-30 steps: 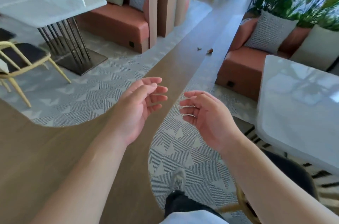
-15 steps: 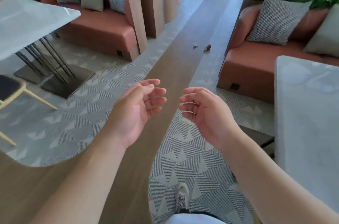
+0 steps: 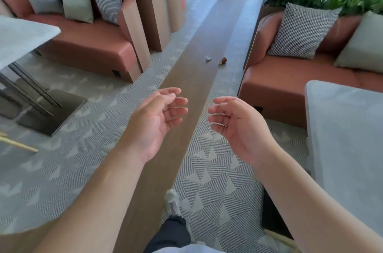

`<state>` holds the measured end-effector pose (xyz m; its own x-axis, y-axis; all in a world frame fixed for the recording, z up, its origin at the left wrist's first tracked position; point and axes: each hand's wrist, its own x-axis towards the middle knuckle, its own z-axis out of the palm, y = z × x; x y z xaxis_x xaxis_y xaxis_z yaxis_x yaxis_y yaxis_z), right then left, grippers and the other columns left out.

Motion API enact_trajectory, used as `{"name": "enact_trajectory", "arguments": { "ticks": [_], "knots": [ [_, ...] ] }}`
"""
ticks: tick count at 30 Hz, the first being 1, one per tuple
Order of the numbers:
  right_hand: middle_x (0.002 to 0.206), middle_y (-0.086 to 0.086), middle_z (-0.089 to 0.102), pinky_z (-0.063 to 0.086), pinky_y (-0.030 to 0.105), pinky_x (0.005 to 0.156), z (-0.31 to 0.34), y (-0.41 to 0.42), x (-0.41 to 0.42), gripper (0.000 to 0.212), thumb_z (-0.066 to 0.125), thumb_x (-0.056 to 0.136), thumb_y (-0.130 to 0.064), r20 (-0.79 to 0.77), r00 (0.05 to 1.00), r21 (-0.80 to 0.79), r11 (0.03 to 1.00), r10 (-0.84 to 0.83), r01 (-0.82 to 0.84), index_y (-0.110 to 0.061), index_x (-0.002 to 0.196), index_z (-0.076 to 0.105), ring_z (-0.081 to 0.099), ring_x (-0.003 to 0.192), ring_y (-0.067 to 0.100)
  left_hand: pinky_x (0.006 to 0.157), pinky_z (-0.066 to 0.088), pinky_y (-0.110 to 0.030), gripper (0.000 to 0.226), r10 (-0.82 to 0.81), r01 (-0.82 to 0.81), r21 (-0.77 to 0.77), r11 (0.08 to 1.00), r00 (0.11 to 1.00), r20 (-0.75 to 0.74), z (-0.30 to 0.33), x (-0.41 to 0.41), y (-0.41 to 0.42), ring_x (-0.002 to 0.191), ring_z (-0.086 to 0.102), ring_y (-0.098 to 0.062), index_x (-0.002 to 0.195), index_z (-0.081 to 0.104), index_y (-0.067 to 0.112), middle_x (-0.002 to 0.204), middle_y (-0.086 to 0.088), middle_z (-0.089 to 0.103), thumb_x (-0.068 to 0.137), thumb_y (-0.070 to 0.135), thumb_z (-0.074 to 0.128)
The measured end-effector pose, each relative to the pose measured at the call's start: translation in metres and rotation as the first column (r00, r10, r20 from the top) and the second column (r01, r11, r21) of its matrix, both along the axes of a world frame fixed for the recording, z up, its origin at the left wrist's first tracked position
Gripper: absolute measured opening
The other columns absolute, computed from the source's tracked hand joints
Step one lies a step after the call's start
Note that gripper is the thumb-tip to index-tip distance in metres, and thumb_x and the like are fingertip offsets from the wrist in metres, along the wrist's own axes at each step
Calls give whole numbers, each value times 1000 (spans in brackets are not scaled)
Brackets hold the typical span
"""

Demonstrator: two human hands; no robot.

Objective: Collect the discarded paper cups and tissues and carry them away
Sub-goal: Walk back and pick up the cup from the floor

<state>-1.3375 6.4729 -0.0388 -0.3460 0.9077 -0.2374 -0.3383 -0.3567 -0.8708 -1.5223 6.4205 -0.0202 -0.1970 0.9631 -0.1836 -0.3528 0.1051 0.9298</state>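
A small brown paper cup [image 3: 223, 60] lies on its side on the wooden floor strip ahead, with a crumpled white tissue [image 3: 208, 59] just to its left. Both are well beyond my reach. My left hand [image 3: 157, 122] and my right hand [image 3: 236, 126] are held out in front of me, palms turned toward each other, fingers relaxed and loosely curved. Neither hand holds anything.
A terracotta sofa [image 3: 87, 45] with cushions and tall planters [image 3: 153, 18] lines the left. Another sofa [image 3: 290, 78] sits on the right. A grey table [image 3: 348, 138] stands at near right, another table [image 3: 18, 34] on a metal base at left. My shoe [image 3: 173, 203] steps along the wooden strip [image 3: 186, 91].
I have walked forward along the wooden strip, so the cup and tissue appear closer and the left table has slid out of view. My hands keep the same open pose.
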Motion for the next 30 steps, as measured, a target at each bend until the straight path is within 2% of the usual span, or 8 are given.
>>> {"name": "enact_trajectory", "arguments": {
  "ticks": [3, 6, 9, 13, 15, 21, 25, 30],
  "knots": [
    [80, 7, 70, 50, 26, 61, -8, 40, -6, 21, 56, 73, -14, 10, 1000, -16, 1000, -16, 16, -13, 91, 67, 64, 66, 16, 72, 50, -27, 16, -1, 1, -8, 1000, 1000, -24, -12, -7, 44, 75, 70, -9, 103, 67, 21, 87, 3, 75, 99, 17, 52],
    [79, 7, 70, 50, 26, 60, -15, 91, -16, 20, 56, 73, -14, 21, 999, -29, 999, -46, 46, -13, 89, 67, 64, 65, 17, 72, 51, -26, 19, -21, 20, -26, 999, 998, -63, -22, -16, 96, 76, 70, -9, 101, 69, 22, 88, 3, 76, 85, 26, 59],
    [79, 7, 70, 49, 28, 62, -22, 153, -35, 20, 56, 73, -15, 35, 996, -49, 996, -77, 79, -14, 90, 68, 63, 66, 18, 75, 50, -27, 24, -45, 43, -30, 999, 996, -72, -29, -33, 157, 78, 70, -9, 102, 68, 22, 89, 3, 76, 82, 28, 59],
    [79, 6, 69, 47, 29, 64, -26, 240, -71, 21, 56, 74, -15, 71, 994, -56, 995, -81, 85, -14, 91, 67, 64, 66, 18, 75, 50, -28, 14, -41, 38, -50, 998, 998, -51, -35, -68, 250, 78, 70, -10, 104, 68, 21, 88, 3, 76, 96, 20, 56],
    [79, 6, 69, 47, 29, 63, -25, 278, -85, 21, 55, 74, -14, 85, 994, -67, 994, -75, 81, -13, 91, 67, 64, 67, 18, 75, 49, -29, 19, -42, 41, -87, 995, 999, -12, -35, -82, 293, 77, 70, -12, 103, 68, 20, 88, 1, 75, 102, 16, 50],
    [78, 7, 69, 50, 26, 59, -14, 379, -97, 21, 57, 72, -15, 85, 984, -58, 985, -159, 164, -13, 90, 67, 63, 64, 17, 75, 49, -29, 20, -121, 124, -87, 988, 992, 36, -24, -102, 418, 77, 70, -12, 105, 67, 20, 88, 1, 75, 103, 17, 47],
    [77, 8, 70, 52, 26, 57, -12, 430, -91, 18, 54, 79, -10, 64, 974, -52, 974, -215, 219, -11, 92, 66, 64, 63, 17, 74, 48, -29, 20, -204, 207, -67, 976, 977, 55, -18, -98, 475, 78, 68, -14, 106, 66, 17, 89, -1, 74, 102, 16, 47],
    [75, 5, 70, 52, 25, 56, -14, 502, -91, 24, 55, 73, -14, 63, 975, -40, 976, -213, 215, -11, 94, 65, 65, 62, 16, 73, 49, -28, 20, -199, 201, -64, 978, 979, 38, -21, -103, 550, 76, 69, -12, 105, 66, 19, 88, 0, 74, 103, 16, 46]
  ]
}}
